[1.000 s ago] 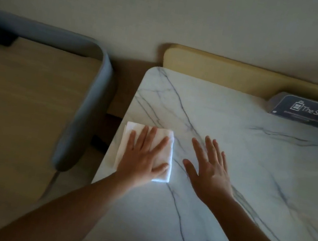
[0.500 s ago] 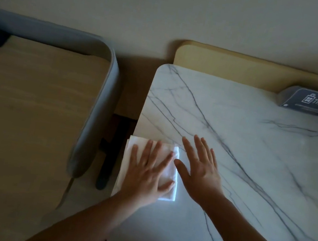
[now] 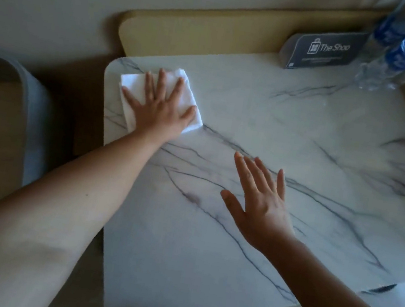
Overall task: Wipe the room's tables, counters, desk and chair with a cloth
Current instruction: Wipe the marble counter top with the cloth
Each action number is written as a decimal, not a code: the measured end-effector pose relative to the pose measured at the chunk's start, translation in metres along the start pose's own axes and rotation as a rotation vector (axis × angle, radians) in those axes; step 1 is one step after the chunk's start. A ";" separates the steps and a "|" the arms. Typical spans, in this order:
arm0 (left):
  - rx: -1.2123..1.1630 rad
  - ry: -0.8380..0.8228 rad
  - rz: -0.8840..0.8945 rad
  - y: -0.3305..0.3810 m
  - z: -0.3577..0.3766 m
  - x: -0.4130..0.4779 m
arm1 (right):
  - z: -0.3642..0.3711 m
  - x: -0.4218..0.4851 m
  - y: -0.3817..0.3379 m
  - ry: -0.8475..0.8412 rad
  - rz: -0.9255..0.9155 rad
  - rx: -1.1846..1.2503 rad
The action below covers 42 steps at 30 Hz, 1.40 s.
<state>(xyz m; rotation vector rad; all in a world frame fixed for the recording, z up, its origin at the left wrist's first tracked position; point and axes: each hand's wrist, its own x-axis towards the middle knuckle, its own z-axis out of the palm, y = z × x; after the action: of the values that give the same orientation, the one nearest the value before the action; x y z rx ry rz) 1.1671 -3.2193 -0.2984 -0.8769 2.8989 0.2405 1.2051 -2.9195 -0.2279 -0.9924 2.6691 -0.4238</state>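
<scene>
A folded white cloth [image 3: 135, 83] lies at the far left corner of a white marble-patterned table [image 3: 303, 148]. My left hand [image 3: 160, 109] presses flat on the cloth with its fingers spread. My right hand [image 3: 259, 205] is over the middle of the table, palm down with straight fingers; I cannot tell whether it touches the top. It holds nothing.
A dark card stand reading "The Shop" [image 3: 323, 53] stands at the table's far edge, with plastic water bottles [image 3: 395, 48] beside it at the far right. A beige panel [image 3: 216, 28] backs the table. A grey-edged wooden piece of furniture [image 3: 15, 123] sits to the left.
My left hand has pushed the cloth away from me, from the near left edge to the far left corner. My right hand now lies farther from the left one. The view has shifted right.
</scene>
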 end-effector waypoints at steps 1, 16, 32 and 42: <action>0.004 -0.009 -0.008 0.001 0.000 0.008 | -0.002 -0.004 0.004 0.005 0.007 -0.005; 0.072 -0.048 0.057 0.036 0.027 -0.173 | -0.022 -0.078 0.033 -0.043 -0.108 0.069; 0.120 -0.098 -0.049 0.142 0.067 -0.367 | -0.057 -0.215 0.125 -0.113 -0.204 0.050; 0.120 -0.072 0.003 0.154 0.062 -0.321 | -0.058 -0.183 0.138 -0.110 -0.214 0.065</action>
<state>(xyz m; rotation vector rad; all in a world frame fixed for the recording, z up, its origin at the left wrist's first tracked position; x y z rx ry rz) 1.3507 -2.9075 -0.2941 -0.8262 2.8150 0.0948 1.2381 -2.6877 -0.1977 -1.2485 2.4465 -0.4810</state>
